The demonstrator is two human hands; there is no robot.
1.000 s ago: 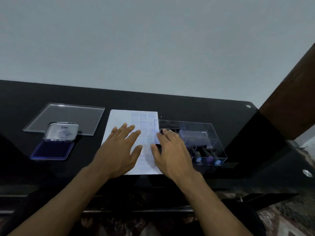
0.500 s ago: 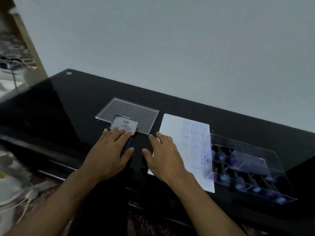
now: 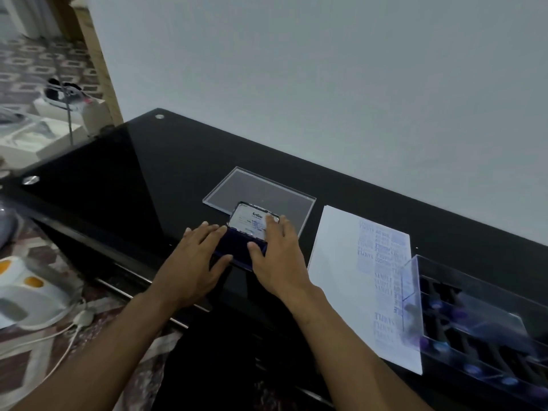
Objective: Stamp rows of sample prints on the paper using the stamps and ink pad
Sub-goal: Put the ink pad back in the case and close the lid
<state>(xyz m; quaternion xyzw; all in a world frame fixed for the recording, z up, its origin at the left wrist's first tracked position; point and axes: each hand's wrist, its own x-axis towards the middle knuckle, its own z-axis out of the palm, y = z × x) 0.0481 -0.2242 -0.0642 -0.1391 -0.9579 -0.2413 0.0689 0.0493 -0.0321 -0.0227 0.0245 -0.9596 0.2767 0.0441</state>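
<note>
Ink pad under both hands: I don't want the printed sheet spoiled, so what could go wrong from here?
1. The right hand lies across the open ink pad; fingers could pick up ink and smudge the paper.
2. The lid stands half raised, so pressing it could pinch the left hand fingertips on the pad's edge.
3. The pad sits near the table front edge; a push could slide it off.

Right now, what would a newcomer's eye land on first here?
Both hands meeting at the open ink pad in the middle of the black glass desk: left hand on its near-left corner, right hand over its raised lid. Just right lies the white paper, rows of blue SAMPLE prints down its right half, with the clear stamp box overlapping its right edge.
</note>
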